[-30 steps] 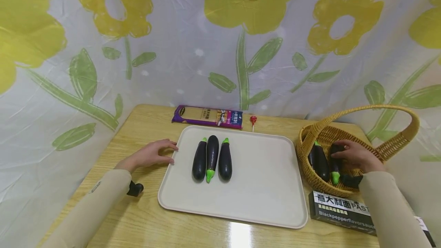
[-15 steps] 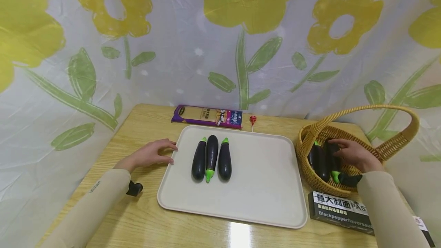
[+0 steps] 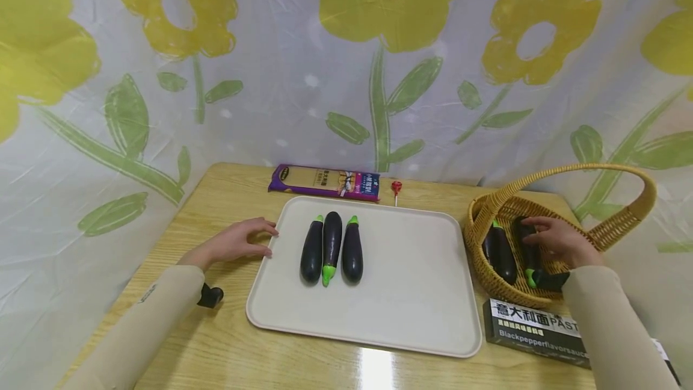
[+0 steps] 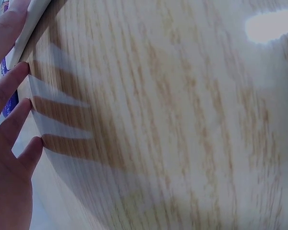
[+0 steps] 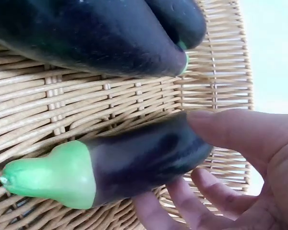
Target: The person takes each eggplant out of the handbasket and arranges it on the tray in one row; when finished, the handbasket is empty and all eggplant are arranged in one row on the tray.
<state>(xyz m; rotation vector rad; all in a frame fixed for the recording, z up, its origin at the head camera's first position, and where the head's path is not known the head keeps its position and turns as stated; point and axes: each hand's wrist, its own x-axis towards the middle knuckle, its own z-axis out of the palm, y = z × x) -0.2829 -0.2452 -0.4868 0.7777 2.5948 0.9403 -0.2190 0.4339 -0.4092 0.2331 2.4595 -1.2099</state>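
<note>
Inside the wicker basket (image 3: 479, 251) my right hand (image 3: 560, 241) grips a dark purple eggplant (image 5: 134, 165) with a light green stem end. The right wrist view has the thumb on its upper side and fingers along its lower side. Two other eggplants (image 5: 96, 38) lie beside it in the basket. My left hand (image 3: 238, 241) rests at the left rim of the white tray (image 3: 411, 281), its fingers relaxed and holding nothing. On the tray lie three eggplants (image 3: 332, 242) side by side, the middle one with its green end toward me.
Behind the tray lie a purple pasta packet (image 3: 325, 183) and a red lollipop (image 3: 397, 188). A black pasta box (image 3: 536, 333) sits in front of the basket, partly under my right forearm. The basket's tall handle (image 3: 585, 167) arches above its opening. A flowered curtain hangs behind the table.
The gripped eggplant has shifted slightly within the basket along with my right hand, and a gap now shows between it and its neighbour. The left hand and the tray's eggplants stay put.
</note>
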